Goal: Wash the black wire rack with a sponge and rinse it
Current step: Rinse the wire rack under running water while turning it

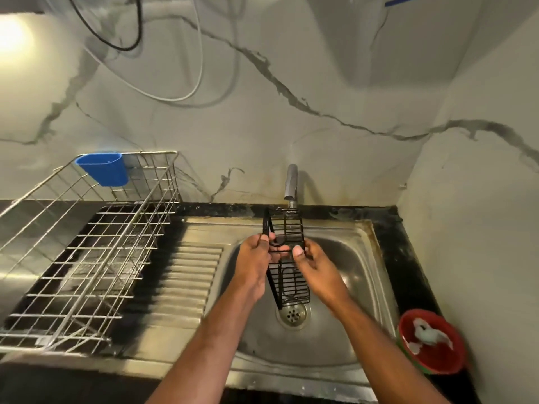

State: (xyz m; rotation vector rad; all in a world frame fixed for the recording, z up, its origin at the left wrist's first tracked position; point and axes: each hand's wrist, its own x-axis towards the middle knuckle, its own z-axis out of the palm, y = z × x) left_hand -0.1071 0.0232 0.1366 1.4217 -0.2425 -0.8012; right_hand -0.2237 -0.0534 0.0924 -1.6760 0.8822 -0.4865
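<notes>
— Where's the black wire rack (pixel 287 265)?

— Over the steel sink (pixel 344 258) bowl, its far end just under the chrome tap (pixel 291 183). It's a narrow oblong basket of thin coated wire with a gridded floor, its long axis running near to far, the near end above the drain (pixel 292 314).

— And the hands?

— The left hand (pixel 253 262) pinches the looped hook wire on the rack's left side; the right hand (pixel 316 271) grips the right edge, thumb on top.

— Water running?

— Possibly a thin stream; it's too blurred to tell.
</notes>
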